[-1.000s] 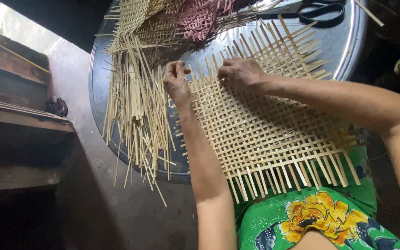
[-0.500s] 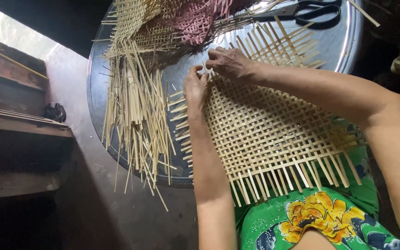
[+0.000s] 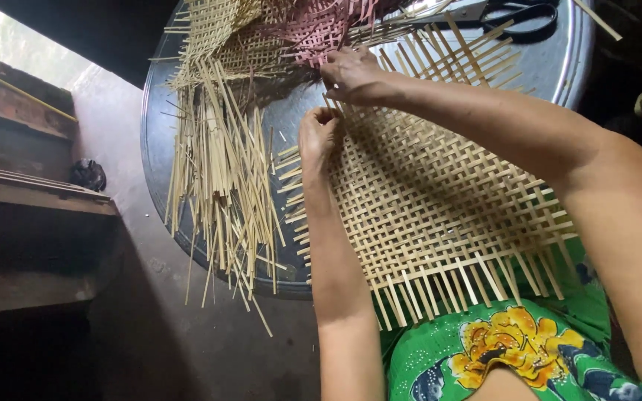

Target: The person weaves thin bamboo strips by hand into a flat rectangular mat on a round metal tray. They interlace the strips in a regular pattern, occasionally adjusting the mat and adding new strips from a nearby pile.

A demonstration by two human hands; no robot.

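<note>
- A dark step or ledge (image 3: 31, 193) is running along the far left, with one small dark object (image 3: 88, 174) sitting on it, too dim to identify.
- One round metal tray (image 3: 159, 148) is lying on the floor, its far edge cut off by the top of the frame.
- A loose pile of pale strips (image 3: 221, 186) is spreading over the tray's left part (too many and too overlapped to count), several ends sticking out past the rim.
- The left hand (image 3: 317, 137) is reaching straight forward from the bottom of the frame, forearm long and nearly upright in view, fingers curled together and pinching at the woven mat's near-left corner; the exact strip under them is hidden.
- One pale woven mat (image 3: 440, 215) is lying half on the tray and half on the lap, its loose ends fringing every side.
- The right hand (image 3: 351, 74) is coming in from the right across the mat, knuckles up, fingers bent and closed down on strips at the mat's top edge.
- One pinkish woven piece (image 3: 321, 30) and another pale woven piece (image 3: 213, 26) are lying at the top, both cropped.
- One pair of black-handled scissors (image 3: 518, 15) is lying at the upper right, partly cut off.
- Green flowered cloth (image 3: 499, 356) is covering the lap.
</note>
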